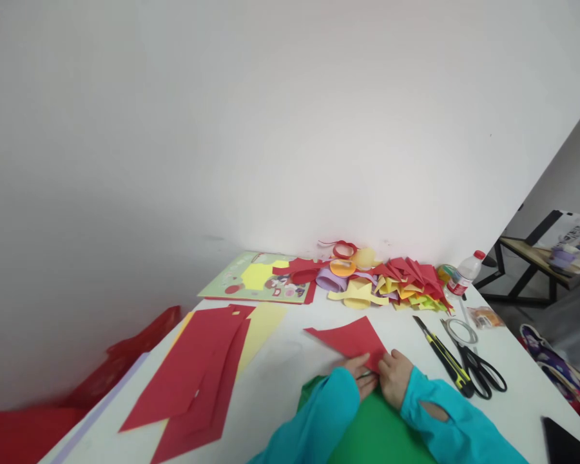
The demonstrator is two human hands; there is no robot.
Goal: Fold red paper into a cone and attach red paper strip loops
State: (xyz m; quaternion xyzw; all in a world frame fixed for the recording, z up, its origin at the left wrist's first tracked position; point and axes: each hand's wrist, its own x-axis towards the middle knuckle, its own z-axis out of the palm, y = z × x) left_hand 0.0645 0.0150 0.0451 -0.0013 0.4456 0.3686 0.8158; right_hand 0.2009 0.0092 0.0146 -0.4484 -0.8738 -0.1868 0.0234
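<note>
A piece of red paper (pixel 355 336) lies at the table's near edge, one long pointed end reaching left. My left hand (pixel 360 372) grips its lower edge, fingers bent over the paper. Close beside it, my right hand (pixel 395 376) is closed on the lower right corner of the same piece. The paper's part between my two hands is partly hidden by my fingers. Right of my right hand lie a yellow-and-black utility knife (pixel 445 357) and black-handled scissors (pixel 478 367).
Red paper sheets (pixel 193 367) are stacked at the left. Along the wall sit a printed pad (pixel 236 290), paper cut-outs (pixel 357 293), folded coloured papers (pixel 410 280) and a bottle (pixel 466 274). A clear ring (pixel 463 330) and a black flat object (pixel 568 441) are at the right.
</note>
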